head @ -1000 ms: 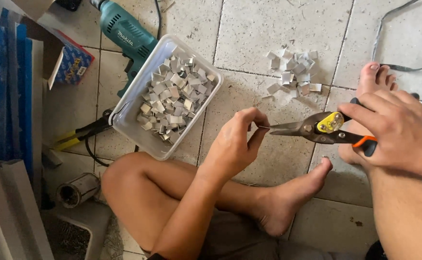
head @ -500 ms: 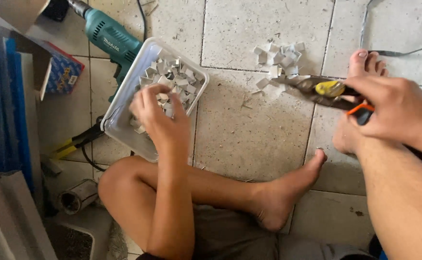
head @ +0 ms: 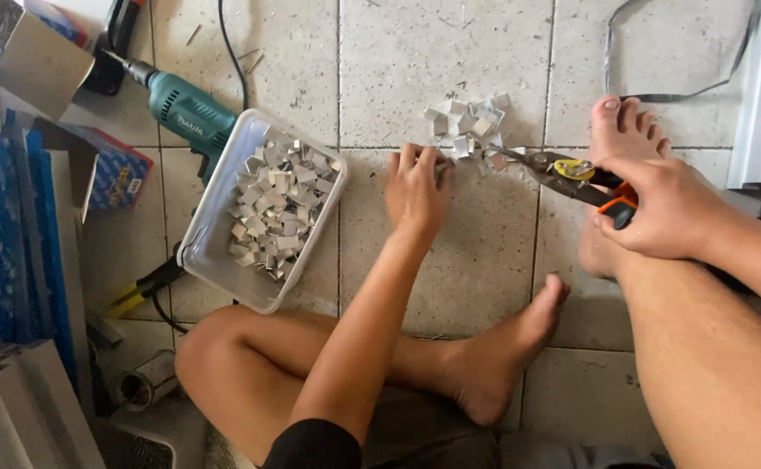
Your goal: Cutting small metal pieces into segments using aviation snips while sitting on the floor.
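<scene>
The person sat on a tiled floor (head: 450, 69) with legs folded. The right hand (head: 662, 208) was clenched around the orange and black handles of a pair of tin snips (head: 571, 174), whose blades pointed left toward a small pile of folded grey metal pieces (head: 471, 122) lying on the tiles near the far edge of the floor in view. The left hand (head: 417, 187) lay palm down on the floor just beside that pile, fingers stretched to its near left edge; whether it pinched a piece could not be told from above. To the left of that hand stood a clear plastic tray (head: 224, 252), tilted on a diagonal and filled with many more of the same metal pieces. Behind the tray, toward the far left corner, lay a teal electric drill (head: 185, 108) with its black cord trailing away over the tiles. A yellow-handled tool (head: 141, 291) poked out from under the tray's near left corner. Blue and white boxes (head: 16, 226) were stacked along the left edge.
</scene>
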